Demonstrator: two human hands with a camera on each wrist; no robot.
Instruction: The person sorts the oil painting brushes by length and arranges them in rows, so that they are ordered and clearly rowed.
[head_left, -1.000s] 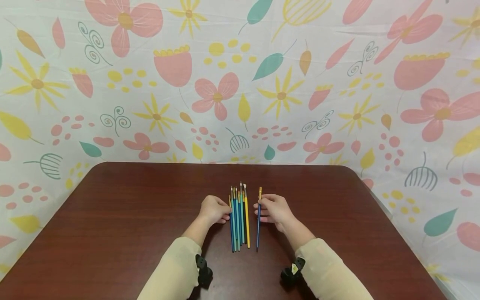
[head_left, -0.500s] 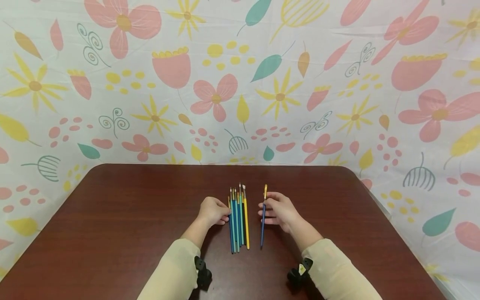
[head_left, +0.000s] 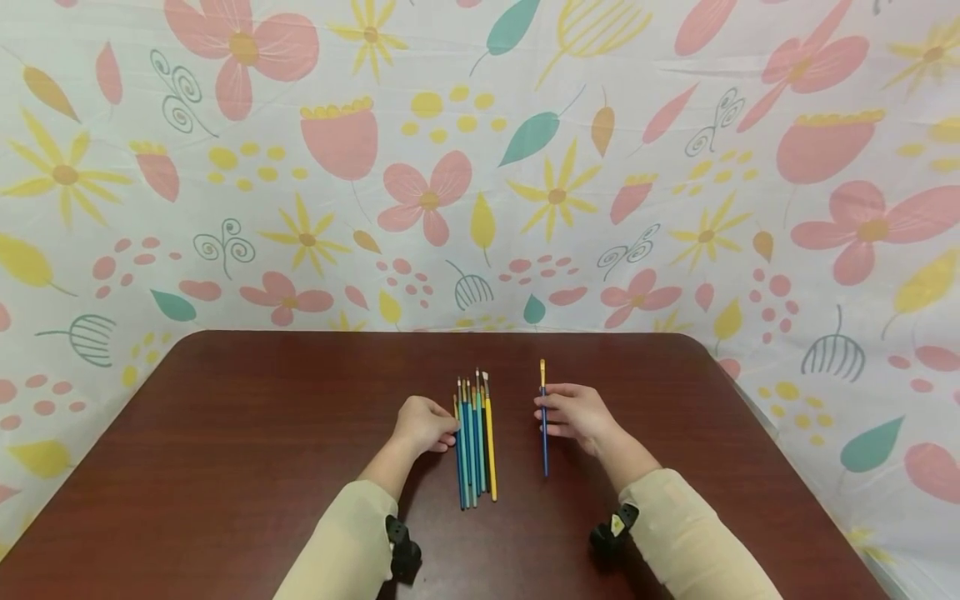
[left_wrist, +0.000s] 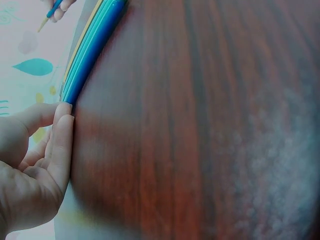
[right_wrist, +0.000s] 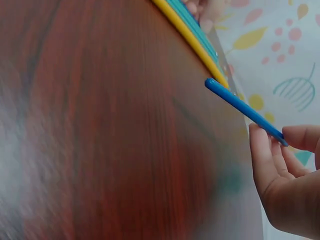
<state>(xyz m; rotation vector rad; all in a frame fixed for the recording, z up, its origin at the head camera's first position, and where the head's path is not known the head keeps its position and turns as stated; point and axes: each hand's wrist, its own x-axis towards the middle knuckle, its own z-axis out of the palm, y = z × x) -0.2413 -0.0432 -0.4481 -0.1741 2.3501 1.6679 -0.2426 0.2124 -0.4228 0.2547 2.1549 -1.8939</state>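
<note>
Several paintbrushes lie side by side on the table, mostly blue and teal, with a yellow brush (head_left: 491,450) at the right edge of the group. At the group's left edge, my left hand (head_left: 424,425) pinches the outermost blue brush (head_left: 461,479) between thumb and finger; the left wrist view shows the fingertips (left_wrist: 64,112) at the brush's far part. Apart from the group, to its right, my right hand (head_left: 581,417) holds a single blue brush (head_left: 544,446), bristle end away from me. In the right wrist view, thumb and fingers pinch this blue brush (right_wrist: 240,105).
The dark reddish-brown table (head_left: 262,433) meets a flower-patterned cloth (head_left: 450,108) at its far edge. A black wrist device (head_left: 403,550) sits at the left cuff and another black device (head_left: 611,533) at the right cuff.
My right hand has moved to the right and slightly away from me with the blue brush, widening its distance from the group. My left hand stays at the group's left side.
</note>
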